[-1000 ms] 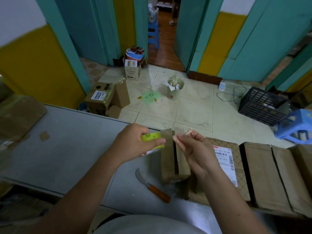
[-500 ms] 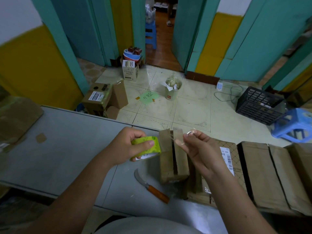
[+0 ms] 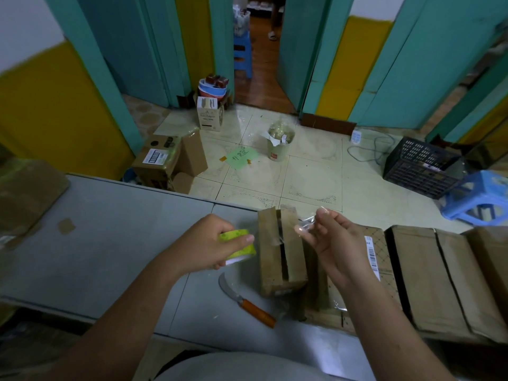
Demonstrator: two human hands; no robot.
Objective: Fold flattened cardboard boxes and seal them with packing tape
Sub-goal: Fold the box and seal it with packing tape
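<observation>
Tape roll [image 3: 238, 244] gripped by left hand [image 3: 203, 243] fingers; right hand [image 3: 332, 243] fingers pinch tape end [image 3: 308, 222] above box [image 3: 269, 243].

Home packing room: stacked boxes [image 3: 428, 279], crate [image 3: 417, 166]

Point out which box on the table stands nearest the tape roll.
The small box, right beside the green tape roll that the left hand grips; the wider boxes lie farther right, beyond the right hand pinching the tape end.

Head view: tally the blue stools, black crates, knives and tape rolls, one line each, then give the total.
Blue stools: 2
Black crates: 1
Knives: 1
Tape rolls: 1
Total: 5
</observation>
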